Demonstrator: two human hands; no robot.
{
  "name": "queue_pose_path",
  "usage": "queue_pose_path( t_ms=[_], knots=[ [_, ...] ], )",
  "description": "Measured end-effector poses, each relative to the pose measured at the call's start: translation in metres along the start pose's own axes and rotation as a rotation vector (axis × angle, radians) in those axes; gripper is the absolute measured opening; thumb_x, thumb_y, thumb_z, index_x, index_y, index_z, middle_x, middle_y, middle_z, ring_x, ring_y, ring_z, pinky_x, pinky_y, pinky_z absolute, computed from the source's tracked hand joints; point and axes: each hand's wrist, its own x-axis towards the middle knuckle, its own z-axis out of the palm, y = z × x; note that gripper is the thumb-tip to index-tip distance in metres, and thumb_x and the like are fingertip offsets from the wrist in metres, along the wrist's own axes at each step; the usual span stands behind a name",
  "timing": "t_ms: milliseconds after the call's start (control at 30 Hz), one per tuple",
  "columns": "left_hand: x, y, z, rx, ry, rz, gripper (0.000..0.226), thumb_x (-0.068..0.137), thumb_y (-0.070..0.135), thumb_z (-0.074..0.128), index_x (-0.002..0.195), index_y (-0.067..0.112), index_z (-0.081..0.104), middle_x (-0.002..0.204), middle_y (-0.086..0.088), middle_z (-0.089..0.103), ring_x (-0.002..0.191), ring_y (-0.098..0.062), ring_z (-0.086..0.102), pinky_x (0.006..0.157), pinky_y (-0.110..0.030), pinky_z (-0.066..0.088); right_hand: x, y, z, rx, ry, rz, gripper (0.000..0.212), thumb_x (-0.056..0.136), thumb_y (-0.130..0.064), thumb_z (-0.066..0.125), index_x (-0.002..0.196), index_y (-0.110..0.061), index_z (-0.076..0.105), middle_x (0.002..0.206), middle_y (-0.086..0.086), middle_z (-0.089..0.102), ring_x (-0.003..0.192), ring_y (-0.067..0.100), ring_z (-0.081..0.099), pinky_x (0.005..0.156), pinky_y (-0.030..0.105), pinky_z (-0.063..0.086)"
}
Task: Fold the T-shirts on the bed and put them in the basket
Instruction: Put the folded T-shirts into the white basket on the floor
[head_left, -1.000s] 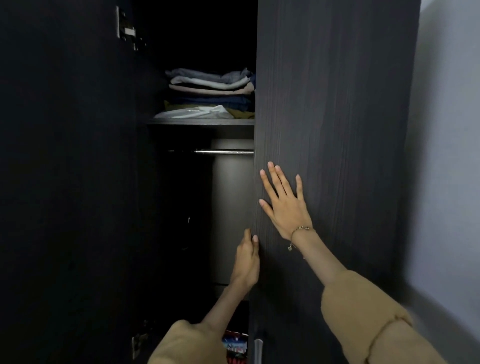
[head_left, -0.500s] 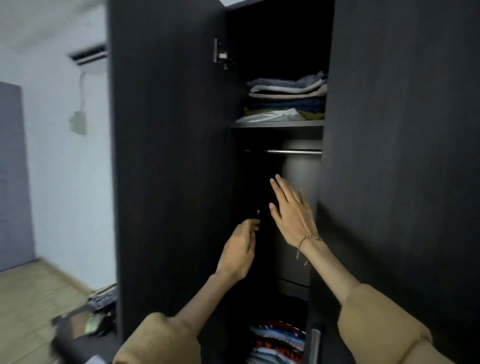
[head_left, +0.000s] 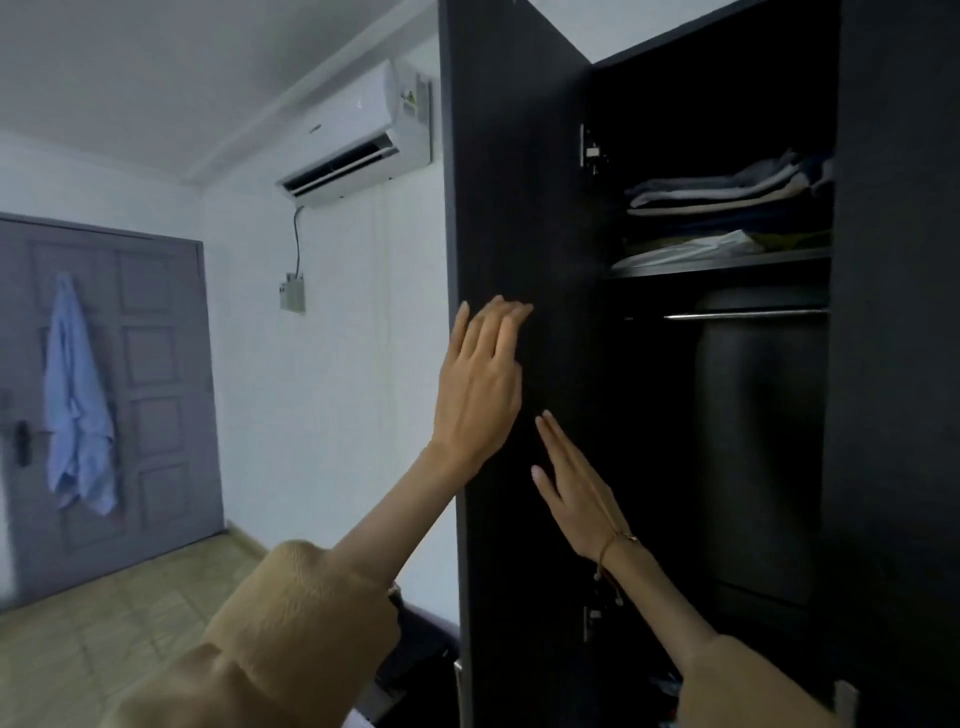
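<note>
Two flat hands, left hand (head_left: 480, 384), right hand (head_left: 574, 493), wardrobe door (head_left: 519, 182) (no legible writing)

air conditioner (head_left: 363, 130) logo blurred, no legible text

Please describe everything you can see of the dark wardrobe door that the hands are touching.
The tall dark wood-grain wardrobe door stands swung open, its flat panel matte and near black. A metal hinge joins it to the cabinet near the top, another lower down. The left hand lies with straight fingers over its outer edge; the right hand lies flat against its inner face. Its bottom is out of view.
</note>
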Motion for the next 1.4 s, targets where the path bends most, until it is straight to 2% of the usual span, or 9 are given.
queue_pose_path(
  t_ms=[100,233,333,533,700,833,1033,1233,1400],
  knots=[
    [0.019,-0.027,-0.009,0.005,0.003,-0.183,0.051,0.088,-0.007,0.041,0.138,0.003,0.043,0.146,-0.014,0.04,0.138,-0.029,0.034,0.116,-0.047,0.024,0.005,-0.038,0.019,0.072,0.024,-0.041,0.057,0.1,-0.041,0.028,0.144,-0.035,-0.008,0.149,-0.026,-0.017,0.136,-0.011,-0.003,0.111,0.015,0.011],
    [0.037,-0.049,-0.018,-0.258,-0.222,-0.399,0.057,0.102,0.009,0.034,0.151,0.008,0.007,0.16,-0.009,0.003,0.145,-0.026,0.016,0.111,-0.033,0.028,0.008,-0.07,0.035,0.023,0.041,-0.075,0.062,0.099,-0.044,0.03,0.144,-0.031,-0.01,0.151,-0.022,-0.018,0.137,-0.01,-0.008,0.111,0.01,0.004],
    [0.043,-0.062,-0.022,-0.535,-0.392,-0.498,0.06,0.102,0.013,0.037,0.151,0.007,0.002,0.157,-0.009,0.021,0.14,-0.027,0.03,0.11,-0.032,0.029,0.008,-0.081,0.047,-0.047,0.07,-0.036,0.071,0.098,-0.043,0.037,0.143,-0.027,-0.016,0.15,-0.017,-0.024,0.135,-0.008,-0.014,0.105,0.003,-0.005],
    [0.04,-0.073,-0.017,-0.658,-0.426,-0.522,0.041,0.099,0.008,0.044,0.14,0.005,0.037,0.14,-0.011,0.049,0.121,-0.032,0.054,0.102,-0.041,0.045,0.006,-0.083,0.054,-0.203,0.098,-0.003,0.086,0.095,-0.033,0.049,0.142,-0.021,-0.021,0.151,-0.01,-0.026,0.134,-0.003,-0.004,0.109,0.013,0.003],
    [0.04,-0.062,-0.014,-0.649,-0.363,-0.485,0.041,0.098,0.009,0.048,0.138,0.008,0.043,0.138,-0.011,0.052,0.115,-0.032,0.059,0.1,-0.041,0.045,-0.003,-0.085,0.047,-0.191,0.134,0.005,0.082,0.096,-0.028,0.047,0.144,-0.02,-0.019,0.153,-0.008,-0.022,0.14,0.002,-0.002,0.115,0.017,0.013],
    [0.039,-0.034,-0.013,-0.62,-0.268,-0.38,0.038,0.096,0.01,0.052,0.133,0.012,0.049,0.123,-0.006,0.064,0.101,-0.029,0.066,0.09,-0.031,0.048,-0.017,-0.076,0.033,-0.215,0.308,0.023,0.077,0.093,-0.03,0.048,0.15,-0.014,0.0,0.157,-0.001,0.003,0.138,0.003,0.015,0.107,0.017,0.027],
    [0.042,0.03,0.015,-0.531,-0.187,-0.193,0.061,0.096,0.033,0.053,0.149,0.017,0.028,0.112,-0.006,0.069,0.098,-0.022,0.066,0.087,-0.031,0.048,-0.038,-0.042,-0.009,-0.316,0.585,0.101,0.055,0.092,-0.021,0.041,0.14,0.004,0.031,0.14,0.017,0.045,0.127,0.018,0.037,0.106,0.01,0.009],
    [0.048,0.109,0.063,-0.505,-0.263,-0.022,0.088,0.09,0.034,0.062,0.152,0.012,0.004,0.155,-0.013,0.022,0.137,-0.027,0.03,0.102,-0.039,0.042,-0.067,0.022,-0.068,-0.378,0.605,0.157,0.055,0.095,-0.023,0.038,0.14,0.007,0.029,0.136,0.024,0.048,0.124,0.019,0.039,0.106,0.013,0.016],
    [0.055,0.159,0.105,-0.413,-0.308,0.009,0.088,0.092,0.033,0.058,0.152,0.013,-0.003,0.158,-0.014,0.009,0.142,-0.027,0.022,0.107,-0.038,0.038,-0.078,0.076,-0.107,-0.448,0.528,0.191,0.059,0.093,-0.028,0.036,0.141,0.006,0.031,0.135,0.023,0.049,0.118,0.032,0.055,0.095,0.027,0.038]
  ],
)
